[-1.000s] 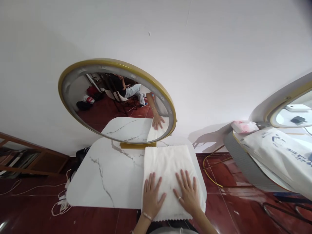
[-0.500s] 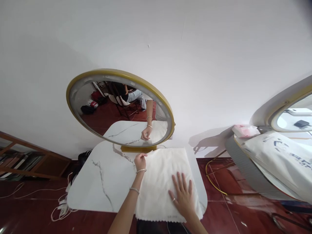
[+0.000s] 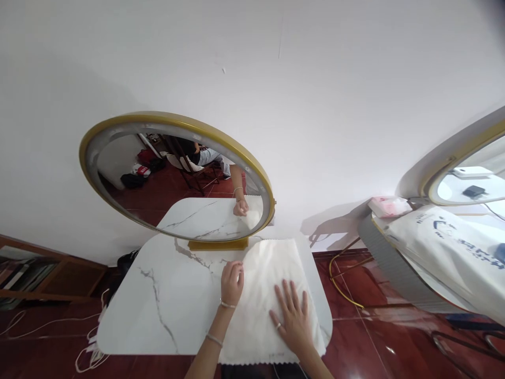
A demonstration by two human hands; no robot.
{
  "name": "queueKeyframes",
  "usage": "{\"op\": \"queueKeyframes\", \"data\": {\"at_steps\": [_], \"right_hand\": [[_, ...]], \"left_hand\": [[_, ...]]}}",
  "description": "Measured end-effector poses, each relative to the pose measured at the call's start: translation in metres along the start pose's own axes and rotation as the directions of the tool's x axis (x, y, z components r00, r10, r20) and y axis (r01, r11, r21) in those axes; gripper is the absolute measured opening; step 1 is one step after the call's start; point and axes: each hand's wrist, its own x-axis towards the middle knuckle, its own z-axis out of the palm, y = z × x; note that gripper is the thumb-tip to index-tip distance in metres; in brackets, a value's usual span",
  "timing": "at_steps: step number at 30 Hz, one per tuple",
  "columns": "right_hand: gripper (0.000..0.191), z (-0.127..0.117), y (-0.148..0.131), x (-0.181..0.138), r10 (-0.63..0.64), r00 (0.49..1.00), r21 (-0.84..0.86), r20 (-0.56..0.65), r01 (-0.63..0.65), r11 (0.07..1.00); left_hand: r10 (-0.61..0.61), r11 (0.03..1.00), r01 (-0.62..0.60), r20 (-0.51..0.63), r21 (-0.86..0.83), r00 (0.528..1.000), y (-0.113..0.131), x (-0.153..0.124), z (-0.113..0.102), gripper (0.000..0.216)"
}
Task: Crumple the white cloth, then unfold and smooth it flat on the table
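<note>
A white cloth (image 3: 272, 263) with a zigzag-cut edge lies spread on the right part of a white marble-patterned table (image 3: 173, 300). My left hand (image 3: 232, 280) is closed in a pinch on the cloth's left edge, near its far corner. My right hand (image 3: 292, 318) lies flat on the cloth's near part, fingers stretched out and a ring on one finger. A round gold-framed mirror (image 3: 173, 176) stands at the table's far edge and reflects my left hand and the cloth.
A white wall rises behind the table. Right of it stands a second table with a white printed bag (image 3: 445, 247), a pink pack (image 3: 389, 206) and another gold-framed mirror (image 3: 465, 173). The floor is dark red tile with cables (image 3: 343, 284). A wooden rack (image 3: 43, 268) sits at left.
My left hand left its flat spot on the cloth's near part, reached to the far left corner, and now pinches the left edge a little nearer. The right hand stayed flat.
</note>
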Motion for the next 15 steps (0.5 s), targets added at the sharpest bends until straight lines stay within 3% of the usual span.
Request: {"op": "queueKeyframes", "data": {"at_steps": [2,7,12,15], "right_hand": [[0.069,-0.001,0.000,0.000,0.004,1.000,0.009,0.000,-0.004,1.000],[0.068,-0.003,-0.001,0.001,0.006,1.000,0.039,0.015,-0.006,0.999],[0.069,-0.008,0.001,0.000,-0.016,0.999,0.077,0.048,0.012,0.997],[0.071,-0.015,0.002,-0.001,-0.251,0.957,0.181,0.149,0.223,0.958]], "left_hand": [[0.037,0.999,-0.037,0.005,0.019,0.999,0.000,-0.007,-0.005,0.018],[-0.029,0.990,0.043,-0.104,0.137,0.994,-0.007,0.003,0.004,0.032],[0.121,0.978,-0.139,0.119,0.156,0.986,0.006,0.011,0.042,0.037],[0.134,0.950,-0.189,0.225,0.249,0.965,0.006,0.013,0.057,0.062]]}}
